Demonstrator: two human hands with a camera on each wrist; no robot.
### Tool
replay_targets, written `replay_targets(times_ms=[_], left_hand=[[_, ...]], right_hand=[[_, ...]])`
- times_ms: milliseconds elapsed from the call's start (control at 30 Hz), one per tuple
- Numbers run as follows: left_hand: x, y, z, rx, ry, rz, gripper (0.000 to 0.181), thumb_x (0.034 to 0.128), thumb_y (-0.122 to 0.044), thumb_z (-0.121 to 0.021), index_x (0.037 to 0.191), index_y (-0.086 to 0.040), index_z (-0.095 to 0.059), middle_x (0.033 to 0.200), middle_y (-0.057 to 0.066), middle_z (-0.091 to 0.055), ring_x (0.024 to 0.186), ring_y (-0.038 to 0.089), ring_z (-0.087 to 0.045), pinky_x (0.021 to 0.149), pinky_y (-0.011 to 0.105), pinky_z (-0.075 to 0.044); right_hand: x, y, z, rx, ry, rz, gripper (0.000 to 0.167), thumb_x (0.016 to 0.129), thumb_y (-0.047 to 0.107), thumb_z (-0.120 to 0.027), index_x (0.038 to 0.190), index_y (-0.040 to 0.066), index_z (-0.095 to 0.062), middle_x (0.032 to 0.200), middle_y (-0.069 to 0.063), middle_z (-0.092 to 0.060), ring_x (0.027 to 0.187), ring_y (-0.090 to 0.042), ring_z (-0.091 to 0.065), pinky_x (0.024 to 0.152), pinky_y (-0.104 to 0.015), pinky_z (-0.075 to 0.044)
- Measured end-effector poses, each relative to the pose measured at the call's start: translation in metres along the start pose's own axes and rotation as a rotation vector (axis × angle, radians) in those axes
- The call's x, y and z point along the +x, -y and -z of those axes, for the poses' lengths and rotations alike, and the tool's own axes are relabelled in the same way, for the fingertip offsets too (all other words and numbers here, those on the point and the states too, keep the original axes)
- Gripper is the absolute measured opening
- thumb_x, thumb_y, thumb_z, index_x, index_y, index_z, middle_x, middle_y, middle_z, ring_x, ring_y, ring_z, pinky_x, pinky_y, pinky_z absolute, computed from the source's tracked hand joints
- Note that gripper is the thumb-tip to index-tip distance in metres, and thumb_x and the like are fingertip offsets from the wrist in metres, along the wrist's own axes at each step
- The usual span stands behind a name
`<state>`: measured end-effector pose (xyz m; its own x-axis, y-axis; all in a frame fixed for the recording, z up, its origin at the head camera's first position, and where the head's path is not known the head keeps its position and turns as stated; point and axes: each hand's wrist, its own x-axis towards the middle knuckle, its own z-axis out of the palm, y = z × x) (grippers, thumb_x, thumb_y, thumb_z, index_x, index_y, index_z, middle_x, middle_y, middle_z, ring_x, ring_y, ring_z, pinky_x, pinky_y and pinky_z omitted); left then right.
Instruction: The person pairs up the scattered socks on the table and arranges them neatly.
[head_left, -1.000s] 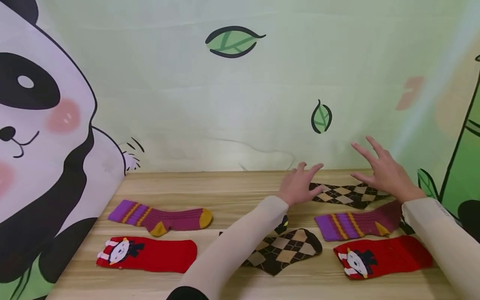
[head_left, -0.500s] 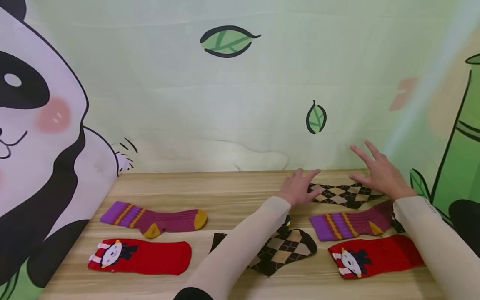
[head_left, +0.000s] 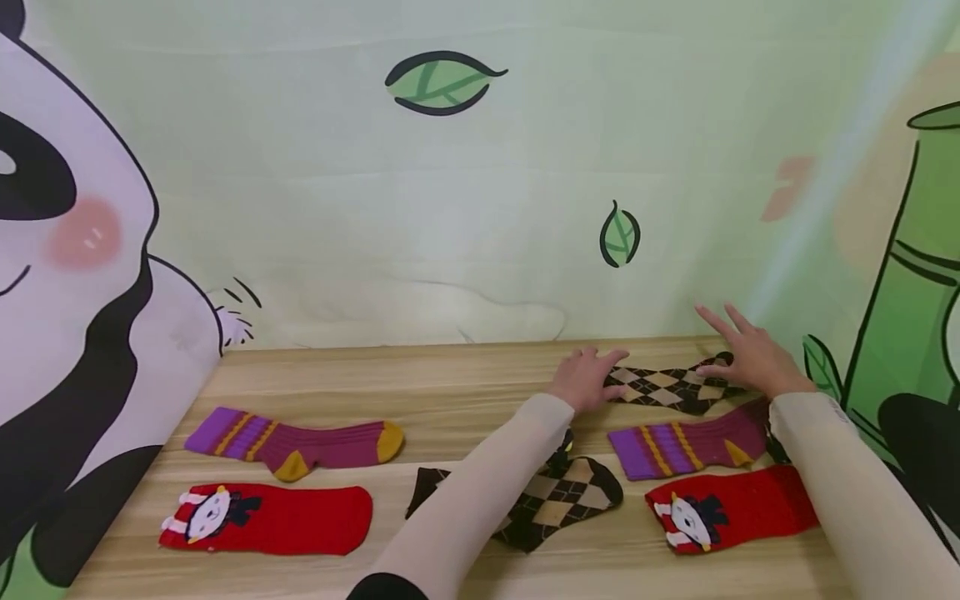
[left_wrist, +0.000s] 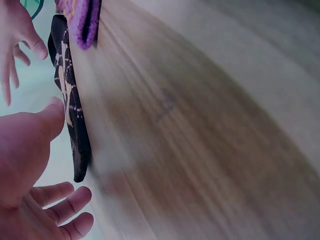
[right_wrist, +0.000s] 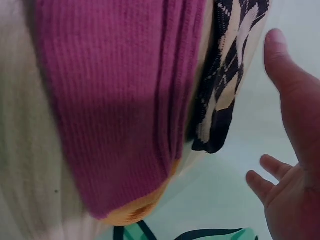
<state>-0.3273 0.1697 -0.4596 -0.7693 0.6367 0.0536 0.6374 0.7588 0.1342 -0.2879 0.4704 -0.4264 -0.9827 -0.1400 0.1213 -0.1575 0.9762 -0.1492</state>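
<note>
Left hand (head_left: 580, 382), right hand (head_left: 763, 364) loose, grasping nothing, flanking flat black-and-tan argyle knit sock (head_left: 660, 387) near back edge of wood-grain bench (head_left: 322, 375), likely for two-ended access; contact unclear.

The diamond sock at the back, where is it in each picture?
Head: the diamond sock is right of the middle, near the back of the table.
Left wrist: upper left, running up and down.
Right wrist: at the top, right of the middle.
Shared landmark: the purple sock shows beside it in all three.
</note>
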Motion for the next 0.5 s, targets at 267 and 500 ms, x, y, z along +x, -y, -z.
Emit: replay_targets(times_ms=[267,500], left_hand=[[0.0007,-0.0009,0.0001,0.036,0.008,0.004,0.065,0.1012,-0.055,-0.055,0.160,-0.039,-0.033,0.150,0.005,-0.051,0.136,0.027,-0.050,0.112,0.042,-0.042],[0.0004,-0.0029,-0.0035,0.065,0.004,0.023,0.063,0.1011,-0.055,-0.054,0.159,-0.039,-0.035,0.145,0.003,-0.054,0.132,0.024,-0.051,0.109,0.039,-0.044]], right_hand=[[-0.0037,0.0010,-0.0032,0.053,0.089,-0.038,0.107,0.090,0.039,-0.080,0.166,0.023,-0.007,0.161,-0.040,-0.010,0.130,-0.074,-0.025,0.092,-0.083,-0.036],[-0.0061,0.0021,-0.0051,0.056,0.111,-0.050,0.103,0.089,0.036,-0.082,0.165,0.016,-0.016,0.158,-0.043,-0.014,0.129,-0.073,-0.029,0.093,-0.081,-0.038]])
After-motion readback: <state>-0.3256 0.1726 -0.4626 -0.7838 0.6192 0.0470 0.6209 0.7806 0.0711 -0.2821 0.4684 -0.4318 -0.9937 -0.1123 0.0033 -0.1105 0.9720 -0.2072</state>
